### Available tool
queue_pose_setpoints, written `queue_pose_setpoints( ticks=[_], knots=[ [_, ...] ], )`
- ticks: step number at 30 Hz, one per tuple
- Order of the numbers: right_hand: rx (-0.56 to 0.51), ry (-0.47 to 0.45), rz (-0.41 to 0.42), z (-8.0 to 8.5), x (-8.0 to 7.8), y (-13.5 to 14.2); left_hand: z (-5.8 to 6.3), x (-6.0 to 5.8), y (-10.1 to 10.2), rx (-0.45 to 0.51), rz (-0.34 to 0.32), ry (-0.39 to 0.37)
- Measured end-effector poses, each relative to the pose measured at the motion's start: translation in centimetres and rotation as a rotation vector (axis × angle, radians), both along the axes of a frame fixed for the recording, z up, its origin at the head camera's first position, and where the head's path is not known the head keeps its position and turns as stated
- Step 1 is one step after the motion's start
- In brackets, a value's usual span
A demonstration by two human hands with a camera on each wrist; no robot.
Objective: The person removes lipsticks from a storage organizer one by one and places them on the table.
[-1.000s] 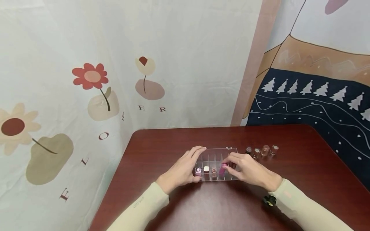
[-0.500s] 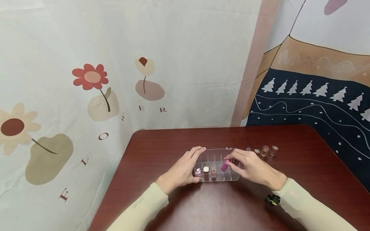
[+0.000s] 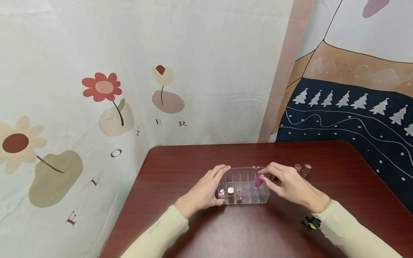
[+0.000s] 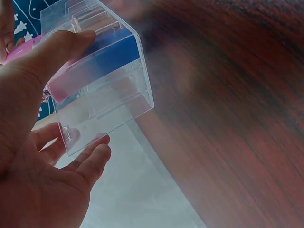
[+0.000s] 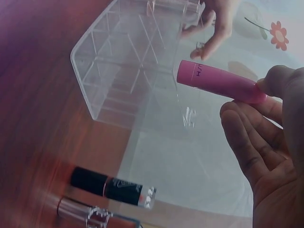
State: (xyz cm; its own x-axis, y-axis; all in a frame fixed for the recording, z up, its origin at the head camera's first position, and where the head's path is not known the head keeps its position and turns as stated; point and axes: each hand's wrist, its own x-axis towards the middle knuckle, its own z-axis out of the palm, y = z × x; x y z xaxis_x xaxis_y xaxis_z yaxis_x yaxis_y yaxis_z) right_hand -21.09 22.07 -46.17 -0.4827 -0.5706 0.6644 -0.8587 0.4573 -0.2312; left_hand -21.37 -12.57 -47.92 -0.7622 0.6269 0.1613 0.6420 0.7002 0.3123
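Pink tube (image 3: 259,180) slants at the right end of a clear divided case (image 3: 254,197), which rests on the dark red surface (image 3: 187,157); whether tube and case touch, I cannot tell. Taking everything from the case's left: a cloth with printed flowers (image 3: 101,87) hangs behind and well left of it. At its left end, the left hand (image 3: 203,188) grips the case, thumb on the near side and the other fingers round the far side. Inside the front row, beginning at the left end, sit a pink container (image 3: 221,193), a white-capped one (image 3: 230,191) beside it, then a clear-topped tube (image 3: 239,194) near the case's middle. At the case's right end, the right hand (image 3: 292,184) pinches the pink tube's upper end between thumb and fingers. Right of the case, a dark tube (image 5: 109,186) and a silvery tube (image 5: 85,213) show in the right wrist view.
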Motion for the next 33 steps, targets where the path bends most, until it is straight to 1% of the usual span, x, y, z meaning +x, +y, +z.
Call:
queue_pose_setpoints(
  ticks=[3, 11, 17, 22, 24, 29, 33],
  knots=[
    [-0.011, 0.007, -0.012, 0.3, 0.0, 0.6, 0.1, 0.0, 0.0, 0.002, 0.001, -0.001],
    [-0.024, 0.017, -0.046, 0.6, -0.2, 1.6, -0.3, -0.1, -0.1, 0.014, 0.014, 0.004],
    [-0.026, 0.038, -0.076, 0.9, 0.0, 2.4, -0.4, -0.2, 0.0, 0.016, 0.007, 0.003],
    [-0.022, 0.012, -0.107, 1.2, 0.1, 3.0, -0.3, -0.2, 0.0, 0.019, 0.0, 0.006],
    [-0.018, 0.002, -0.12, 1.1, 0.1, 3.3, -0.3, -0.2, 0.0, 0.019, -0.002, 0.006],
    [-0.013, 0.013, -0.144, 0.7, 0.1, 3.9, -0.3, -0.2, 0.0, 0.022, -0.007, 0.008],
    [-0.014, 0.005, -0.153, 0.3, 0.0, 4.3, -0.4, -0.2, 0.0, 0.021, -0.008, 0.011]
  ],
)
